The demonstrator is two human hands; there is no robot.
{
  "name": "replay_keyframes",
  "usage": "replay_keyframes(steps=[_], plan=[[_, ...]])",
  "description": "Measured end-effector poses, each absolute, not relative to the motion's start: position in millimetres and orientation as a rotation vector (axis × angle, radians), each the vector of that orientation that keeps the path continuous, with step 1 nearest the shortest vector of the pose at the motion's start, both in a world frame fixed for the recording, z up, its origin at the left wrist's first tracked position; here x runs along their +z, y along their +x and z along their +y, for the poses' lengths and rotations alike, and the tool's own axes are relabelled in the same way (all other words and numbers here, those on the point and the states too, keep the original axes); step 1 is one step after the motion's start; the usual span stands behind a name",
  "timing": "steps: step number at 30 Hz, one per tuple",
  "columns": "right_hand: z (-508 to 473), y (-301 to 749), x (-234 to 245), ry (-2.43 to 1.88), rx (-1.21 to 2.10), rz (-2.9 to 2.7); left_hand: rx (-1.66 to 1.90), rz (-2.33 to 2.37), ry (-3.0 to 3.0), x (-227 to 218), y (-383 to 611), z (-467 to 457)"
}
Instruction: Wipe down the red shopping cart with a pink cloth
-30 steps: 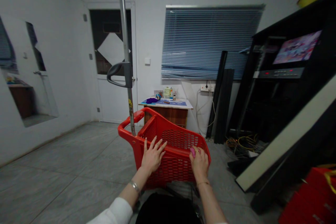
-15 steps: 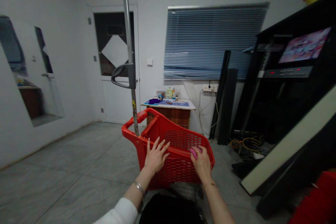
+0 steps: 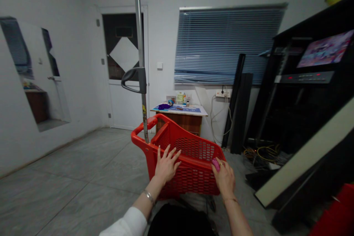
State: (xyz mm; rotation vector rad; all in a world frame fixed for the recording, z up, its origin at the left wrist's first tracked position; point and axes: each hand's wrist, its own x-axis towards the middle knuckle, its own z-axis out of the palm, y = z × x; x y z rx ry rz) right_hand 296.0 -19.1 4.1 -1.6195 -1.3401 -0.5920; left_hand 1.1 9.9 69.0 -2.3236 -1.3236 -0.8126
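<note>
A red plastic shopping cart with perforated sides stands before me, its handle end to the left. My left hand, fingers spread, rests at the near rim of the cart. Closer to the cart's right end, my right hand is closed round a pink cloth, which is mostly hidden by the fingers. That hand is at the near rim on the right; whether the cloth touches the plastic I cannot tell. A metal pole with a grey grip rises from the handle end.
Behind the cart is a small desk with a purple cloth and bottles. Dark panels lean by the window. A black rack, loose cables and a slanted pale board occupy the right. A door stands back left.
My right hand has slid to the right along the cart's near rim with the pink cloth. My left hand stays spread at the rim. The whole view has shifted slightly.
</note>
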Motion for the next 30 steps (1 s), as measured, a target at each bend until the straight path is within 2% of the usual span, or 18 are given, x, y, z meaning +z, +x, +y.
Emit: replay_keyframes(steps=[12,21,30], plan=[[-6,180,37,-1.367,-0.463,-1.632,-0.803,-1.358,-2.356,70,1,9],[-19,273,15,-1.499,-0.507,-1.485,-0.819,-1.365,-2.376,71,2,7],[-19,276,10,-1.519,-0.581,-1.488,-0.847,-1.363,-2.376,69,4,6]])
